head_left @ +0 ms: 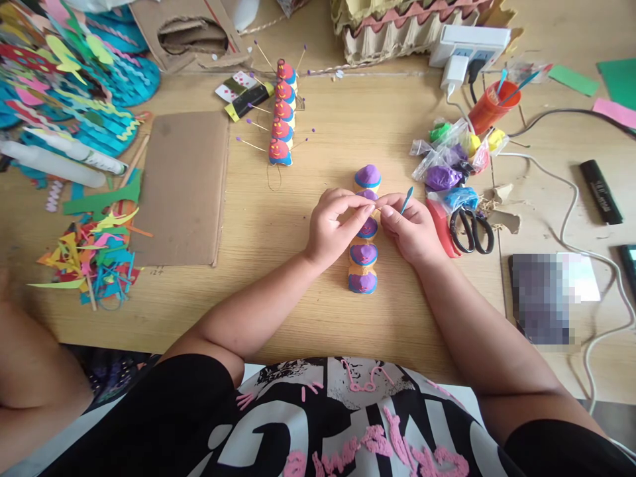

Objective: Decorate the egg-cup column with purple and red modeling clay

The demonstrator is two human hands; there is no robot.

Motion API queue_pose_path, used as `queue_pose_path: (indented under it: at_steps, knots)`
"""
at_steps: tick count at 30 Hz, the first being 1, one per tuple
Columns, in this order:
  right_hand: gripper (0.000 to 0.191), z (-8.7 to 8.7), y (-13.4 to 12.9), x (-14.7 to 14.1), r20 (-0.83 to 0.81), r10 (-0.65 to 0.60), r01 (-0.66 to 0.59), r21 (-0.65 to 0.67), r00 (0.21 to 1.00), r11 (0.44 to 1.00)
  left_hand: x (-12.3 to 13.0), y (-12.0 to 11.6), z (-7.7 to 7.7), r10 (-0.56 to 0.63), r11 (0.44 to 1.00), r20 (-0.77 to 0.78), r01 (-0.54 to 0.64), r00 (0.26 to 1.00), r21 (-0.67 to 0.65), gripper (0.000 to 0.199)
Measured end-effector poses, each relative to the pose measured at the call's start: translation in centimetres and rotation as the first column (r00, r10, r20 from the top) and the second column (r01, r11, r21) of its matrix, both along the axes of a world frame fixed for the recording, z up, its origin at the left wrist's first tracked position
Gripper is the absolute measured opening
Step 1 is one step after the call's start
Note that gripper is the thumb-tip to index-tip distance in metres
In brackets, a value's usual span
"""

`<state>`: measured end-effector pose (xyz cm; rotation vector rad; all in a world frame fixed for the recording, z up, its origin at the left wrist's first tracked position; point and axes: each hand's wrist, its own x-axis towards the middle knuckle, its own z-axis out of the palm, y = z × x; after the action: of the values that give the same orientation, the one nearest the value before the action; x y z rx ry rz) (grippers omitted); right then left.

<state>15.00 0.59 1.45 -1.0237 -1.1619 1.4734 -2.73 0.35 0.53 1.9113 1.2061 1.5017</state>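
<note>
A row of egg-carton cups (364,254), orange with blue rims and purple domes, lies upright in front of me. Some domes carry small faces. Over its upper middle, my left hand (338,222) is closed in a pinch, thumb against forefinger; a tiny thin thing seems to be at the fingertips, too small to name. Just to the right, my right hand (410,228) is pinched too, its fingertips nearly meeting the left ones. Out of it sticks a thin blue plastic tool (407,199) with a flattened end. My hands partly hide the second and third cups.
A finished-looking red-domed row (282,112) with purple-tipped sticks stands at back. Left are a cardboard sheet (181,189) and paper scraps (99,258). Right are bagged clay (444,177), scissors (471,230), an orange cup (489,109) and a power strip (470,43). Another person's arm (34,358) rests at left.
</note>
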Motion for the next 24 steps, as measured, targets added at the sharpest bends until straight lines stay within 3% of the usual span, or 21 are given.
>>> queue_pose_path:
  at_steps: [5,11,18,24]
  knots:
    - [0.046,0.43,-0.02,-0.23,0.002,0.011,-0.011,0.005,1.0,1.0,-0.02,-0.13,0.23,-0.023,1.0,-0.016,0.023,1.0,0.007,0.024]
    - [0.045,0.26,-0.01,-0.15,-0.023,0.007,-0.007,-0.005,1.0,1.0,0.01,-0.01,0.1,-0.02,0.999,0.098,0.023,0.995,-0.033,0.024]
    - [0.045,0.23,0.1,-0.09,-0.03,0.028,-0.029,-0.009,0.999,1.0,-0.08,0.22,-0.12,-0.066,0.997,0.006,0.066,0.998,-0.045,0.027]
    - [0.045,0.32,0.07,-0.05,-0.05,0.02,-0.022,-0.031,0.999,0.999,-0.12,0.17,0.03,-0.09,0.994,0.016,0.091,0.996,-0.063,0.026]
